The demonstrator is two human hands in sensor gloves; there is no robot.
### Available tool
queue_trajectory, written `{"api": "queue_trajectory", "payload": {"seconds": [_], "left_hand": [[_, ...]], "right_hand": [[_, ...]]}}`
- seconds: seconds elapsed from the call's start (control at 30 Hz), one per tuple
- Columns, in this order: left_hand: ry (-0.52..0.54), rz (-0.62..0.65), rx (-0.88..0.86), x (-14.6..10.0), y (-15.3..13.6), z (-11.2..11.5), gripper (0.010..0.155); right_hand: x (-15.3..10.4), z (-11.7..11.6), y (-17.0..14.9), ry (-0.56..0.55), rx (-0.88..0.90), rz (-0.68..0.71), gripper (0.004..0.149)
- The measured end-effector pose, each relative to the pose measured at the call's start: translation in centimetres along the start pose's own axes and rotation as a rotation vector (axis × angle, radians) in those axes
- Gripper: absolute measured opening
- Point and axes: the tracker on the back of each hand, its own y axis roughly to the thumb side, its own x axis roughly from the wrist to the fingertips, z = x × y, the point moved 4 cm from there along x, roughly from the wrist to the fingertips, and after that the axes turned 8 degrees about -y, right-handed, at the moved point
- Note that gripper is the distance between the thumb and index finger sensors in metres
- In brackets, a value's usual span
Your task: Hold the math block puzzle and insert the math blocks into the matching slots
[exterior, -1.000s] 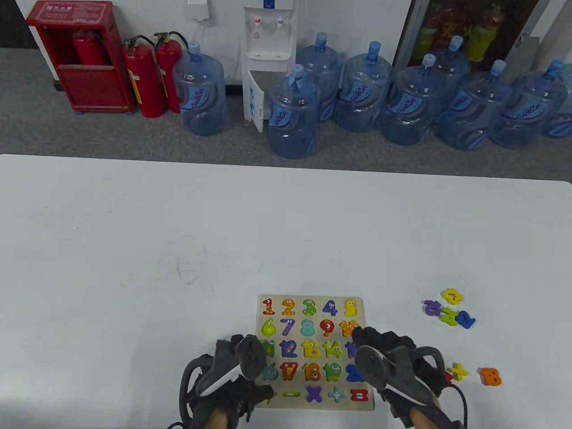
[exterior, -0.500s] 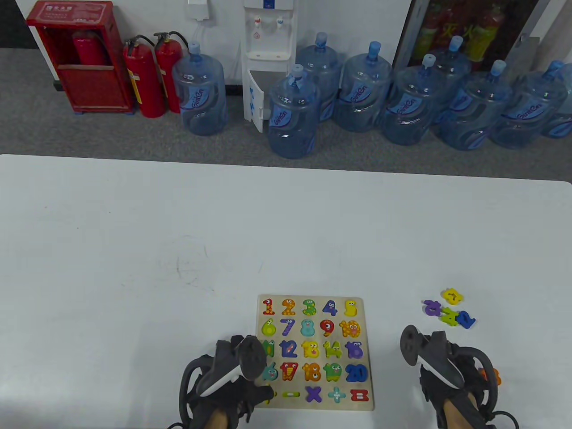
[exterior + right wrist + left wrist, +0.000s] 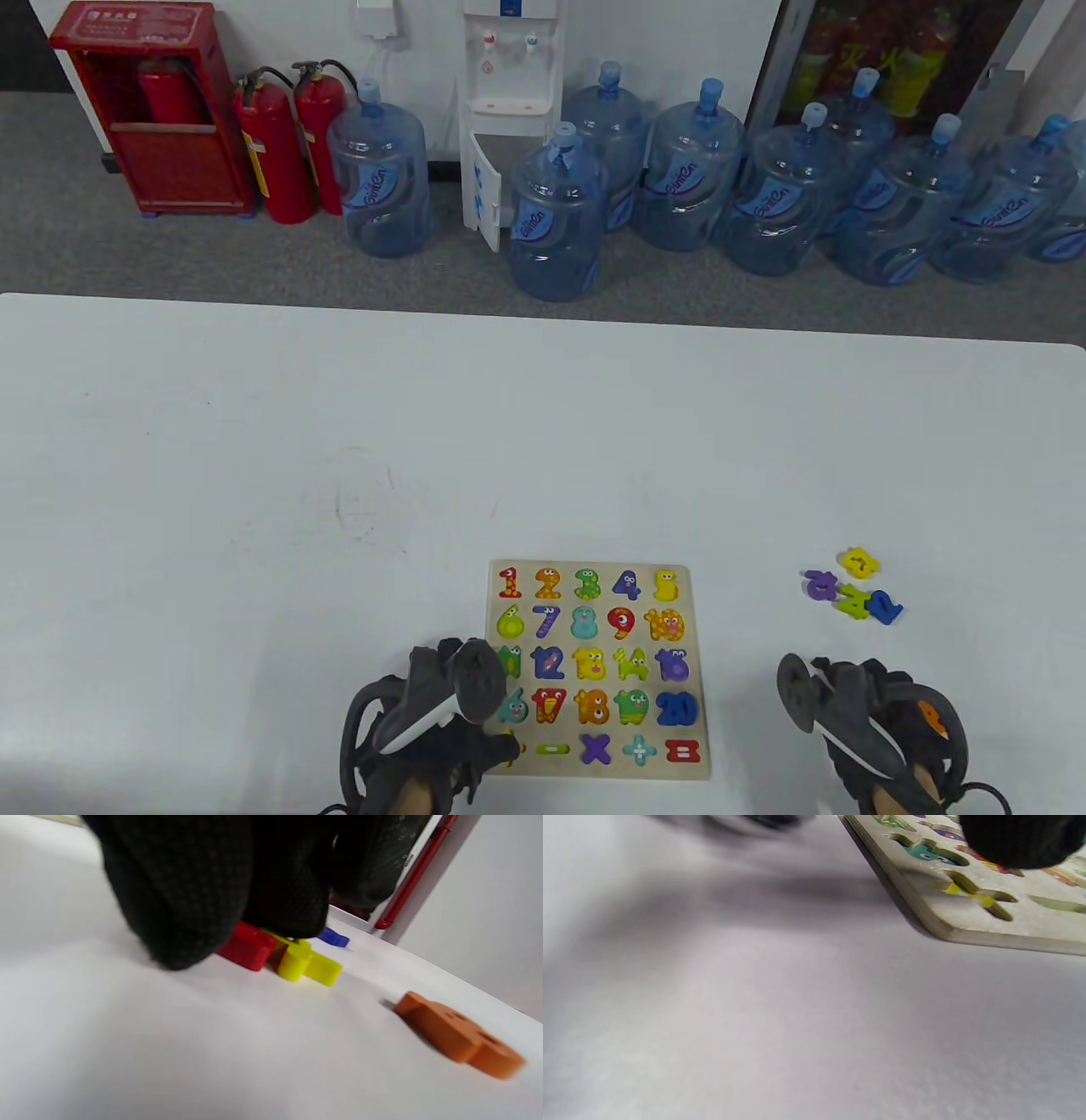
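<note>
The wooden puzzle board (image 3: 696, 594) lies near the table's front edge, with coloured number and sign blocks in most slots. My left hand (image 3: 496, 747) holds its near-left corner, one fingertip (image 3: 1022, 840) on top, beside an empty plus-shaped slot (image 3: 980, 897). My right hand (image 3: 882, 722) is to the right of the board, low over loose blocks. Its fingers (image 3: 288, 912) touch a red block (image 3: 248, 948) and a yellow plus block (image 3: 307, 963) that lie on the table. Whether they grip either block is hidden.
An orange number block (image 3: 458, 1037) lies just right of my right hand and also shows in the table view (image 3: 933, 720). Several loose blocks (image 3: 853, 587), yellow, purple, green and blue, lie farther back on the right. Water jugs and fire extinguishers stand beyond the table's far edge.
My right hand has left the board's right side and moved right and nearer, down onto the loose red and yellow blocks. My left hand and the board have not moved.
</note>
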Motion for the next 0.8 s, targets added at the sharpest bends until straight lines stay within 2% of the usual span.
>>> {"api": "queue_trajectory", "payload": {"seconds": [0.47, 0.63, 0.8], "left_hand": [[-0.003, 0.0, 0.001, 0.0, 0.0, 0.0, 0.099], [-0.004, -0.002, 0.0, 0.1, 0.0, -0.1, 0.099], [-0.001, -0.003, -0.01, 0.0, -0.1, -0.1, 0.099]], "right_hand": [[-0.3, 1.1, 2.2, -0.035, 0.033, 0.055, 0.058], [-0.7, 2.5, 3.5, -0.085, 0.041, 0.095, 0.058], [-1.3, 4.5, 6.3, -0.122, 0.098, 0.195, 0.058]]}}
